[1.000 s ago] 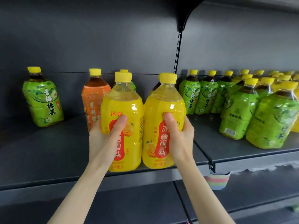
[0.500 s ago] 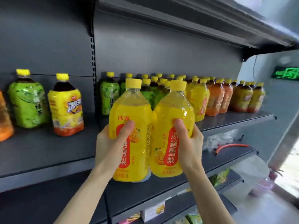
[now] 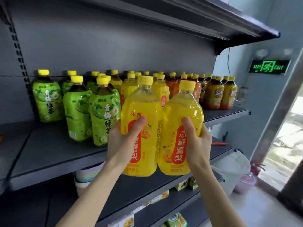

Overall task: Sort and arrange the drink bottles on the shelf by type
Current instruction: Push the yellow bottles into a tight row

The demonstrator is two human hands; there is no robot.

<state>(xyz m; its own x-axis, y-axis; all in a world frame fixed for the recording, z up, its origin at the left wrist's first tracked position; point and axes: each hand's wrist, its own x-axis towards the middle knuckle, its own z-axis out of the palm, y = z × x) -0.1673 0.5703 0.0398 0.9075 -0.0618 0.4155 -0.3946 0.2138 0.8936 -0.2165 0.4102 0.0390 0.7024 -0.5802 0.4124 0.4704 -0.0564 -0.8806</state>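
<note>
At frame centre the left hand (image 3: 121,143) has its grip clenched on the left pear-drink bottle (image 3: 144,110), the right hand (image 3: 197,145) on the right pear-drink bottle (image 3: 183,110), both held before the shelf (image 3: 49,153); green tea bottles (image 3: 105,112), yellow bottles (image 3: 161,94) and orange bottles (image 3: 173,87) already stand grouped behind; these two seemingly remain to join the yellows.

I see clear, glossy plastic on the left yellow bottle (image 3: 141,112) and the right yellow bottle (image 3: 183,115), each wrapped in a shiny film label that throws highlights. Their yellow caps (image 3: 145,80) look like ribbed matt plastic, though the blur leaves me unsure. The green bottles (image 3: 105,115) near the shelf's front edge carry the same slick wrap. The shelf (image 3: 49,153) is smooth, matt, dark-grey painted metal.
</note>
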